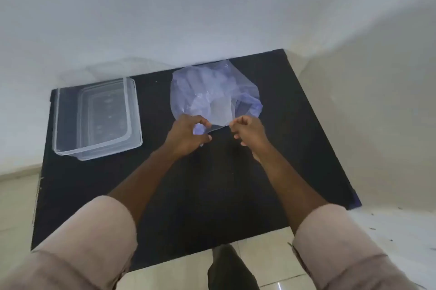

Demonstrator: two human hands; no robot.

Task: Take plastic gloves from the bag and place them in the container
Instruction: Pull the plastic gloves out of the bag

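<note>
Head view: both hands, left hand [186,135] and right hand [247,132], are curled closed, pinching the near edge of a crinkled, translucent bluish plastic bag [212,93] lying mid-desk on a matte black desk [212,183], a clear rectangular container [96,117] sitting apart at its left.

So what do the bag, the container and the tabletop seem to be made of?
Bag: thin, soft plastic film, translucent with a bluish tint; it creases and glints.
Container: rigid clear plastic, glossy; the dark tabletop shows through its walls.
Tabletop: black and matte, with no reflections; whether it is cloth, a mat or a painted board is unclear.
</note>
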